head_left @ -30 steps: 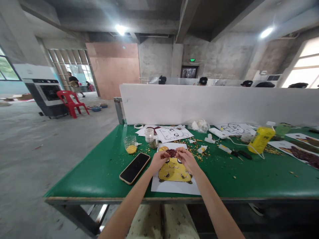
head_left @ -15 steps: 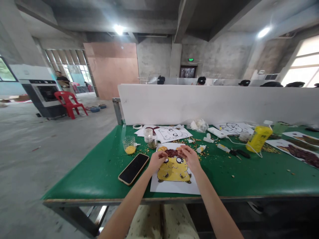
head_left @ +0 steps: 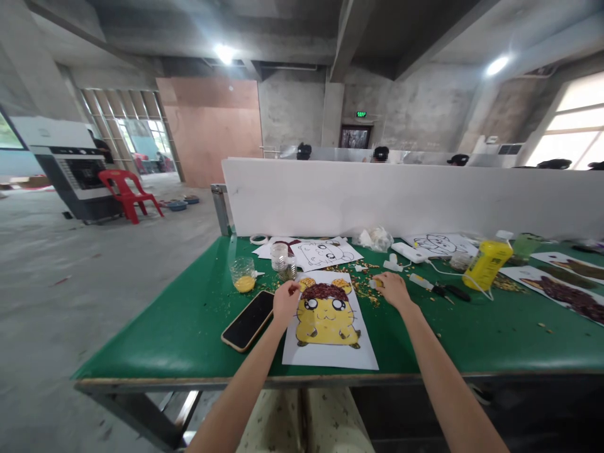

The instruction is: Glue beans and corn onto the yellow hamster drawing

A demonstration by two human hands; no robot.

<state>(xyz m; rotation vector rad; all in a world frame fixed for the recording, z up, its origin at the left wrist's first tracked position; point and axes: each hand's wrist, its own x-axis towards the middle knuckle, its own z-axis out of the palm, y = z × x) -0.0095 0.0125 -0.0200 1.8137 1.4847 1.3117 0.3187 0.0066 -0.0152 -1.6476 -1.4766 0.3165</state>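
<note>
A sheet of white paper (head_left: 330, 356) lies before me with a hamster picture (head_left: 325, 324) on it. Its body is yellow, its head top is dark red-brown with a seed-like texture, and its ears are yellow-orange. My left hand (head_left: 285, 303) rests at the sheet's upper left edge, by the left ear. Its fingers are pressed together; whatever they may hold is too small to make out. Right of the sheet, my right hand (head_left: 394, 290) is closed around a small glue bottle (head_left: 377, 284), partly hidden by the fingers.
A phone (head_left: 248, 321) lies left of the sheet. Behind it stand a clear cup with yellow contents (head_left: 244, 284) and clear jars (head_left: 279, 257). Loose seeds (head_left: 365, 289) are scattered nearby. A yellow bottle (head_left: 488, 264), a screwdriver (head_left: 441, 291) and a white glue gun (head_left: 409, 253) lie rightward. A white partition (head_left: 377, 195) borders the back.
My right hand has left the picture's right ear, moved right and taken hold of the small glue bottle. My left hand has shifted slightly left, off the head.
</note>
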